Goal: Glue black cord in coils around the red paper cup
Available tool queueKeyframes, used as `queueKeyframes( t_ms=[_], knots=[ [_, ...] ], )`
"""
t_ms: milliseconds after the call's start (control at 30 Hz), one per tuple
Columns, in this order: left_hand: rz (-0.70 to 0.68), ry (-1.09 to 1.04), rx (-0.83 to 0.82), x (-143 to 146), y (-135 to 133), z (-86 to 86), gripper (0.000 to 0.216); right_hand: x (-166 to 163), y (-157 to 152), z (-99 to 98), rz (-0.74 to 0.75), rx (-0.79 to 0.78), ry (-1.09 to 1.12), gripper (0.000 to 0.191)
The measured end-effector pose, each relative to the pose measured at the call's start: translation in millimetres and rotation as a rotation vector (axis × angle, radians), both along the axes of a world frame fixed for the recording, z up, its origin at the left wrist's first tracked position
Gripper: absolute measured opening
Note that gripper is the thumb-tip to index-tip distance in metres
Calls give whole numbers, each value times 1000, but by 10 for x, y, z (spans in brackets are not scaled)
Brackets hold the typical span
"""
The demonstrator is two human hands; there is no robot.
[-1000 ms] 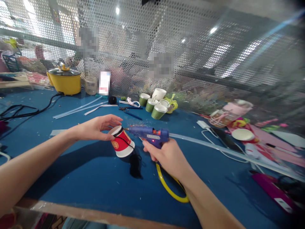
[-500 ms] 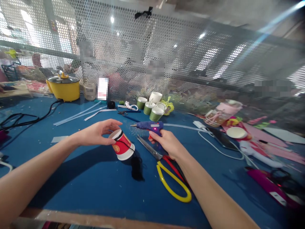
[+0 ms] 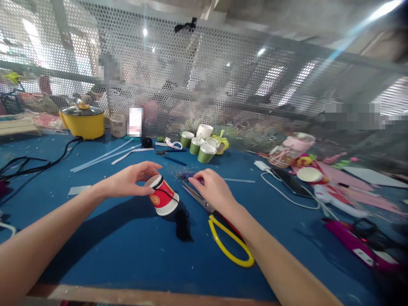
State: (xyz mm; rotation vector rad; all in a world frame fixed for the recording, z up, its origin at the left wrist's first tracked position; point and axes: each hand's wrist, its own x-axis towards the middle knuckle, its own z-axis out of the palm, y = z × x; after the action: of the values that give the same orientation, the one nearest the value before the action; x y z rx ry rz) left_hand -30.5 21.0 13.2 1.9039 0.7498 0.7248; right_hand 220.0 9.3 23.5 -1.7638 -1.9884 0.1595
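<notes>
Already, cord [image 3: 167, 192] spans the cup [image 3: 163, 202]; tassel [image 3: 182, 227] lies loose, fixing unclear. My left hand [image 3: 135, 178], half-curled, holds the cup; right hand [image 3: 212, 189] covers the glue gun [image 3: 188, 175], grip hidden.

Reaches into the frame with the bare left arm [image 3: 52, 233] from the lower left and the bare right arm [image 3: 276, 250] from the bottom edge, right of the middle. Curls the left hand [image 3: 137, 178] just left of the middle, with the thumb below the fingers. Holds the right hand [image 3: 212, 189] just right of the middle, with its back up and thumb pointing left.
</notes>
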Motion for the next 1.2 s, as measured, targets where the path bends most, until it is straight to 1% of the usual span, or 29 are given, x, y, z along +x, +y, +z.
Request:
queueKeyframes(
  t_ms=[33,67,100,133,233,300,467,500,600,800,867,1000,1200],
  knots=[
    [-1,-1,0,3,-2,-1,51,-88,-76,35,158,23,32,16],
    [-2,0,2,6,-4,-2,52,-174,-149,61,280,12,77,16],
    [-2,1,5,9,-7,-3,52,-253,-215,79,363,-3,101,17],
    [-3,3,7,10,-9,-3,53,-320,-270,86,403,-11,88,17],
    [-2,1,14,8,-17,-1,53,-426,-365,75,413,-12,73,12],
    [-11,-3,21,7,-25,5,53,-425,-388,71,404,-38,123,14],
    [-47,2,36,34,-71,37,53,-353,-431,174,397,-255,359,14],
    [-51,0,33,44,-83,45,52,-343,-439,207,408,-271,383,15],
    [-59,1,24,68,-114,63,51,-327,-448,302,422,-204,356,15],
    [-86,20,17,86,-135,62,51,-310,-427,420,434,-98,136,6],
    [-91,30,21,91,-140,66,51,-305,-420,440,451,-49,92,7],
    [-99,44,28,104,-163,90,50,-293,-406,444,458,-8,92,9],
    [-105,30,23,115,-181,101,50,-276,-383,363,439,-27,144,10]
  ],
)
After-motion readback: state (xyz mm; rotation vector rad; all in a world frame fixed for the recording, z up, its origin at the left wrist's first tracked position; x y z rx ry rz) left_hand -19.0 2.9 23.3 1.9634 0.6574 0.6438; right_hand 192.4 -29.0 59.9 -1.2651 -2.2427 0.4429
